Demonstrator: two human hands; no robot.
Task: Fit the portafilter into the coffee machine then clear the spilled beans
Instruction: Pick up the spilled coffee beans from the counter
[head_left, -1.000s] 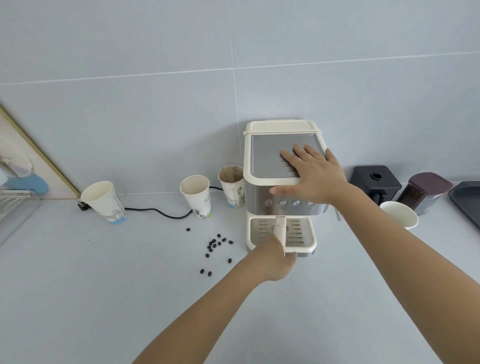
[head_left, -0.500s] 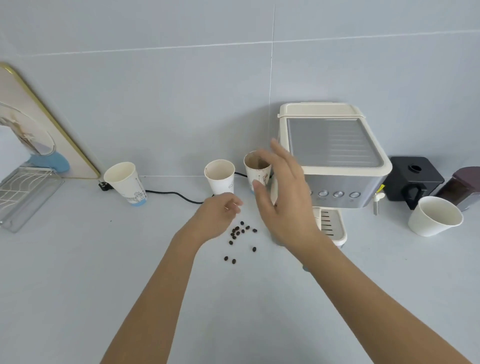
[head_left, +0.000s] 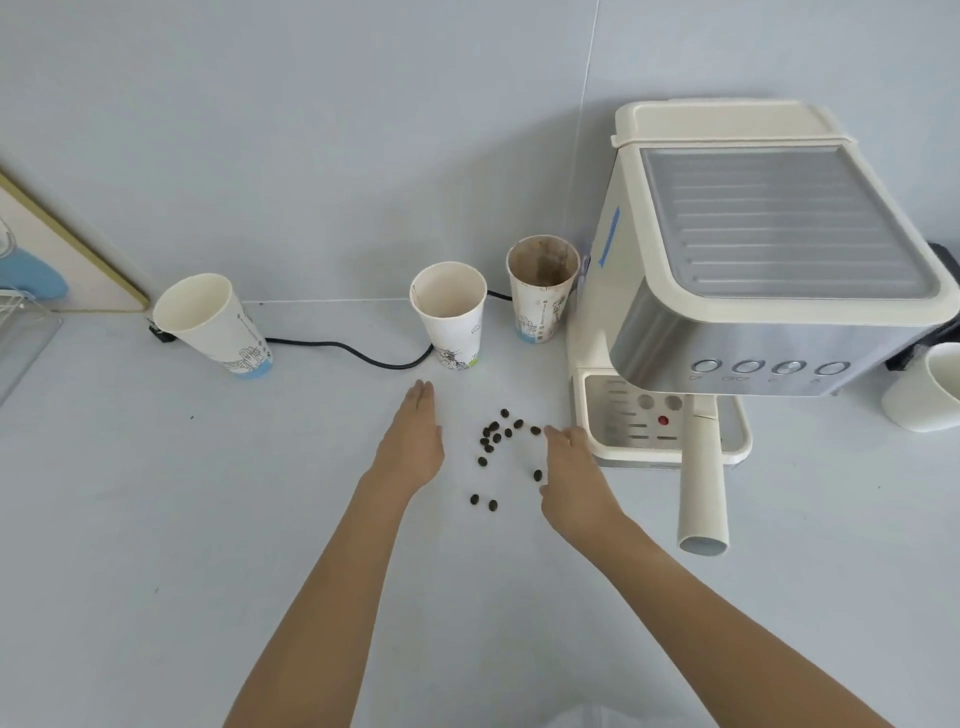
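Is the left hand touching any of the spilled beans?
Apart. The head view shows the left hand open, edge-on to the counter, with a clear strip of bare counter between its palm and the nearest beans.

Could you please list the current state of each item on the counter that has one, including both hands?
Cream portafilter handle: fitted in the cream and steel coffee machine.
Dark coffee beans: scattered on the counter.
Stained paper cup: upright, coffee residue inside.
Two clean printed paper cups: upright, apparently empty.
Left hand: open, flat.
Right hand: open, fingers at the beans.
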